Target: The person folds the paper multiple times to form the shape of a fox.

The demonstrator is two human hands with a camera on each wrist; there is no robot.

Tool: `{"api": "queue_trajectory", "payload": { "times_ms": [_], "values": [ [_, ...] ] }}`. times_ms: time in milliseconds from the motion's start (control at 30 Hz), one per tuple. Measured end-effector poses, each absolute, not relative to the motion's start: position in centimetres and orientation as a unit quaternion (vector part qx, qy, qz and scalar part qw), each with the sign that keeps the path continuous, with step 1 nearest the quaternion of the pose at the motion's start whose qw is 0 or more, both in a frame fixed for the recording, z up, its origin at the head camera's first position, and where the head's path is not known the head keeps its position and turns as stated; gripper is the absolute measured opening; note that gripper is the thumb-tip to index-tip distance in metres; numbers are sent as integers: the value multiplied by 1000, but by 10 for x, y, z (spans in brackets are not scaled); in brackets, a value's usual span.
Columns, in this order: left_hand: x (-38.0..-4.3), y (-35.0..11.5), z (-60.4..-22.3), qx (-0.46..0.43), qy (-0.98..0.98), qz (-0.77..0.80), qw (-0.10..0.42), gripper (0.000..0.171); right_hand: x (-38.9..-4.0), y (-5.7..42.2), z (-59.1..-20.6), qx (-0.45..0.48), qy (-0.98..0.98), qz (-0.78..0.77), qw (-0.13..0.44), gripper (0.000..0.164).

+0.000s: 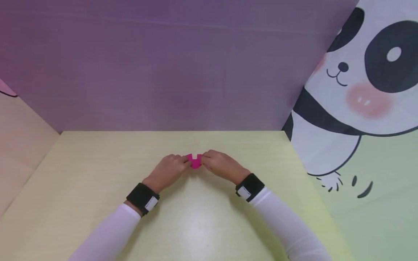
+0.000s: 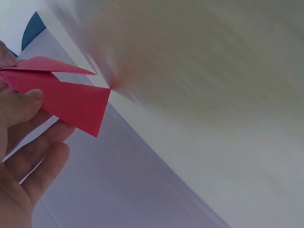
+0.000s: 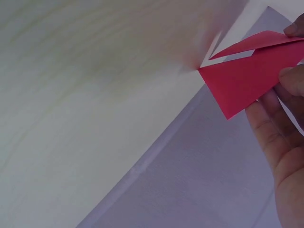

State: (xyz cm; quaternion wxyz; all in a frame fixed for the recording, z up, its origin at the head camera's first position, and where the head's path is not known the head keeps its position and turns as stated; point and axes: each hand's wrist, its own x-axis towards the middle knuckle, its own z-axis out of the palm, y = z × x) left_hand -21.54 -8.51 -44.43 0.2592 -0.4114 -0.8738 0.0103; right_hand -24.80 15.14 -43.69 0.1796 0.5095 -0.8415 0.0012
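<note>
A piece of folded pink paper (image 1: 196,164) is held up over the table between the two hands. In the head view its top edge has a notch in the middle. My left hand (image 1: 168,170) pinches its left side, and my right hand (image 1: 225,166) pinches its right side. From the left wrist, the folded paper (image 2: 78,104) shows a broad flap and a thinner flap with a gap between them; the thumb presses on the broad flap. The right wrist view has the same folded paper (image 3: 242,78) with the right thumb on it. Fingers partly cover both ends.
The pale wooden table (image 1: 196,224) lies under both forearms. Behind its far edge stands a purple wall covering (image 1: 173,72). At the right is a wall sheet with a panda picture (image 1: 346,108). Each wrist wears a black band (image 1: 143,198).
</note>
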Motion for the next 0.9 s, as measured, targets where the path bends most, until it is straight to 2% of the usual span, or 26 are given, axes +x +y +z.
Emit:
{"api": "queue_trajectory", "payload": {
  "times_ms": [233, 467, 900],
  "values": [
    [-216, -84, -454, -406, -884, 14, 231, 19, -245, 149, -443, 511, -849, 17, 133, 10],
    [-216, -82, -457, -402, -894, 13, 196, 12, -247, 147, -450, 507, -856, 19, 99, 12],
    [-218, -80, -463, -386, -912, -19, 136, 8, -253, 142, -461, 484, -872, 66, 11, 15]
  ]
}}
